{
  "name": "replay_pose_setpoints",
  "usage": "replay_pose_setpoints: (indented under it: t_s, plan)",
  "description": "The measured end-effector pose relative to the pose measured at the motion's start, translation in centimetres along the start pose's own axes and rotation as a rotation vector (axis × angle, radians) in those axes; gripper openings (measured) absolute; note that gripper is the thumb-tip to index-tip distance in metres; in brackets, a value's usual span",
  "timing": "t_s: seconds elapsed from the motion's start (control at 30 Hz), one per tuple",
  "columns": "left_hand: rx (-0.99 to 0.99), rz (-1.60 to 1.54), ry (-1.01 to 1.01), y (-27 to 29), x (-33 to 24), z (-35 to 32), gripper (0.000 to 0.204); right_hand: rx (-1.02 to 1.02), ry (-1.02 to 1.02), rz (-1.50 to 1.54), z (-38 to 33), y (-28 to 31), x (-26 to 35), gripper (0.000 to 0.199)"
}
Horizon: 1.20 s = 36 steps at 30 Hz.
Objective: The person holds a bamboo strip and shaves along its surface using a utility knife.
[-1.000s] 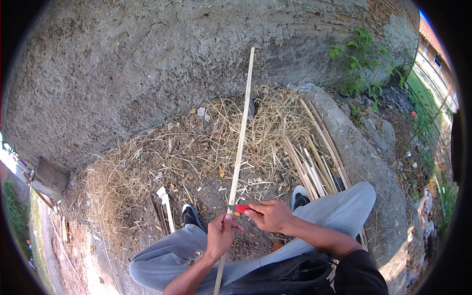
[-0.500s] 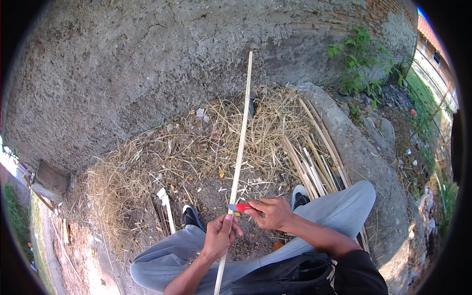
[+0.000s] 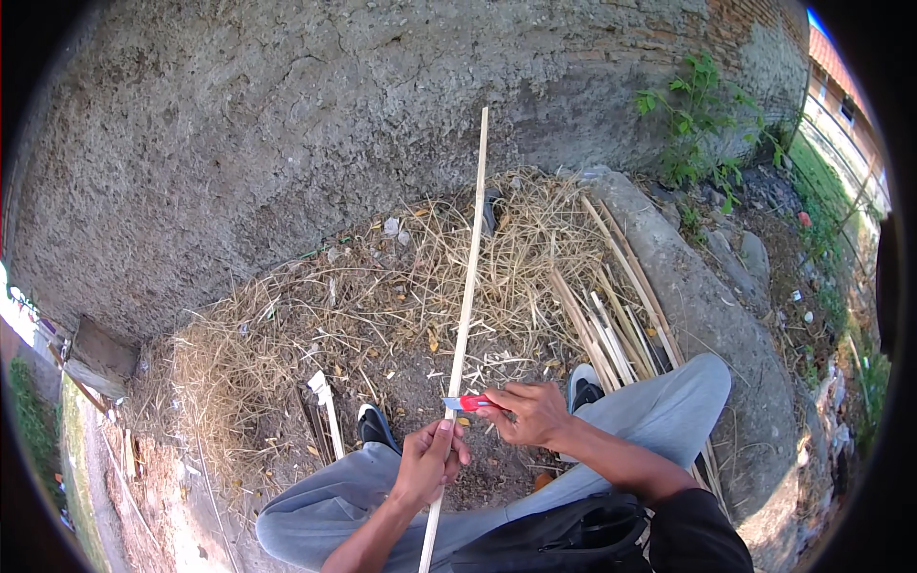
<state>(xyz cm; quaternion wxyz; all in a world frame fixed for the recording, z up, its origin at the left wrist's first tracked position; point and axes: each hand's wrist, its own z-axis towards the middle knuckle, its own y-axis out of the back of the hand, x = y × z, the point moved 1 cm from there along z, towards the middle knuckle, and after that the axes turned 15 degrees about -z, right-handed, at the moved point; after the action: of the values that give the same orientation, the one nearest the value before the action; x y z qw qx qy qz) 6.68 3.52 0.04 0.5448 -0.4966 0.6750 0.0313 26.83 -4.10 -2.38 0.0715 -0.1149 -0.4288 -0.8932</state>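
Observation:
A long, pale wooden strip (image 3: 470, 277) runs from the lower edge up in front of the wall, tilted slightly to the right at its far end. My left hand (image 3: 430, 460) is closed round its lower part, thumb on top. In my right hand (image 3: 533, 413) is a red-handled utility knife (image 3: 475, 403). Its blade lies against the strip just beyond my left thumb. My right fingers wrap the handle and hide part of it.
A rough wall (image 3: 315, 124) rises ahead, with straw (image 3: 239, 353) along its foot. Several wooden strips (image 3: 611, 329) lie by my right knee, beside a concrete ledge (image 3: 707, 315). A white-headed tool (image 3: 328, 406) lies near my left shoe (image 3: 375, 427). A green plant (image 3: 702, 119) grows at the far right.
The strip's far end has dipped very slightly. Both hands keep nearly the same place, and the knife blade is still at the strip.

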Motion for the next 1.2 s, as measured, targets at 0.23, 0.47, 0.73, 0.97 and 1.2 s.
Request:
replay_pose_setpoints:
  t_s: [0.23,0.47,0.73,0.97,1.2]
  plan:
    - [0.041,0.017,0.128,-1.3,1.3,-1.7,0.03,-0.051,-0.315,-0.095,1.6,0.6,-4.9,0.024]
    - [0.08,0.367,0.021,-1.9,1.4,-2.0,0.031,-0.167,-0.54,-0.173,2.6,7.3,-10.3,0.023]
    - [0.022,0.278,0.04,-0.5,1.3,-0.8,0.035,-0.024,-0.231,0.025,0.9,3.8,-6.0,0.028]
    - [0.015,0.426,-0.099,-0.5,1.8,-0.7,0.033,0.049,-0.198,-0.016,0.5,2.2,-5.3,0.028]
    - [0.025,0.399,-0.086,-0.1,1.8,-0.5,0.033,0.052,-0.172,-0.01,0.7,2.5,-4.1,0.028]
